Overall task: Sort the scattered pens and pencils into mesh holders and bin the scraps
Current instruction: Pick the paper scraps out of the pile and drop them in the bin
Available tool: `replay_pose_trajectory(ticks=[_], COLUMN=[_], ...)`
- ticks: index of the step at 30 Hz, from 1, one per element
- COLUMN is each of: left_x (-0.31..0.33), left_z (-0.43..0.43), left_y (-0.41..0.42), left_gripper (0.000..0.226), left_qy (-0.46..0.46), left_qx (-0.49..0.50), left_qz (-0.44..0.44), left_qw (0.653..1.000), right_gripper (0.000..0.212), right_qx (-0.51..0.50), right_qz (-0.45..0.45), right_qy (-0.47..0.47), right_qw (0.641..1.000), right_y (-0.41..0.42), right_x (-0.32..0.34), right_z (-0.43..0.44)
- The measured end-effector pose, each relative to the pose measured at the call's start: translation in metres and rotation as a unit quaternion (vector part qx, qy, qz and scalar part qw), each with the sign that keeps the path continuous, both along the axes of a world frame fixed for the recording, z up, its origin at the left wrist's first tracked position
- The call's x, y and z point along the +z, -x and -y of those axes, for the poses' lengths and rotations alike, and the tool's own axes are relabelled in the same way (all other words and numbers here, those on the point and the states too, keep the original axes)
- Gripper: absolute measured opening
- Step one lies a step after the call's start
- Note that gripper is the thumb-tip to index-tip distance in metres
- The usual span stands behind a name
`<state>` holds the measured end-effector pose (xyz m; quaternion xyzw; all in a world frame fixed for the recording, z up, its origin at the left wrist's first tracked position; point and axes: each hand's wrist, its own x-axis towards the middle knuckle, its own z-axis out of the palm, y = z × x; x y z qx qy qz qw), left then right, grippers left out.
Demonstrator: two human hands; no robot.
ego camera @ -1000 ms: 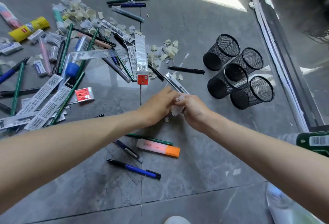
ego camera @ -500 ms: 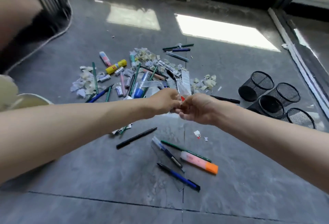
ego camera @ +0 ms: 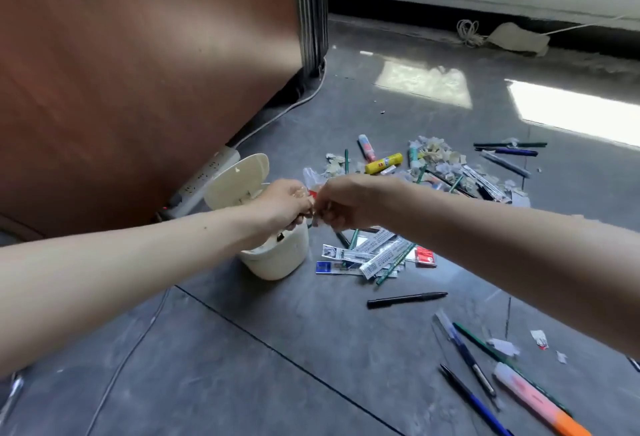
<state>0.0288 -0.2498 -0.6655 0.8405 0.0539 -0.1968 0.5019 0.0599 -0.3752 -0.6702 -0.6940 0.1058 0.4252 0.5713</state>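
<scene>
Head view: over the open cream bin (ego camera: 277,262), the left hand (ego camera: 282,202) and the right hand (ego camera: 348,203) both pinch one clear wrapper scrap (ego camera: 310,181). The scrap is near the bin's right rim; if released carelessly, I think it could flutter onto the packaging pile (ego camera: 377,255) beside it.

Both limbs are uncovered along their full visible length: the left forearm (ego camera: 138,262) and the right forearm (ego camera: 502,245) show bare skin up to the frame edges. The left hand (ego camera: 282,202) and the right hand (ego camera: 346,200) are likewise bare. One small dark spot (ego camera: 206,227) marks the left forearm.
</scene>
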Motion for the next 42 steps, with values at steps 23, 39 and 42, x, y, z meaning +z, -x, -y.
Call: replay_pose_trajectory(ticks=[23,39,42], left_x=[-0.037,-0.063,-0.088], left_z=[-0.053,0.082,0.123], left_y=[-0.036,-0.002,0.017], left_gripper=[0.026,0.02,0.023], left_qy=[-0.336,-0.215,-0.231], left_qx=[-0.103,-0.28,-0.415], left_qz=[0.024,0.226,0.182], left_qw=[0.936,0.908,0.861], right_gripper=[0.036,0.019,0.028], right_qx=[-0.007,0.069,0.154], right_qz=[0.184,0.181,0.159], right_qy=[0.049,0.284,0.404], right_qw=[0.982,0.939,0.888], right_y=[0.006,0.061,0.091], right_x=[-0.024,-0.069,-0.086], right_z=[-0.007,0.142,0.192])
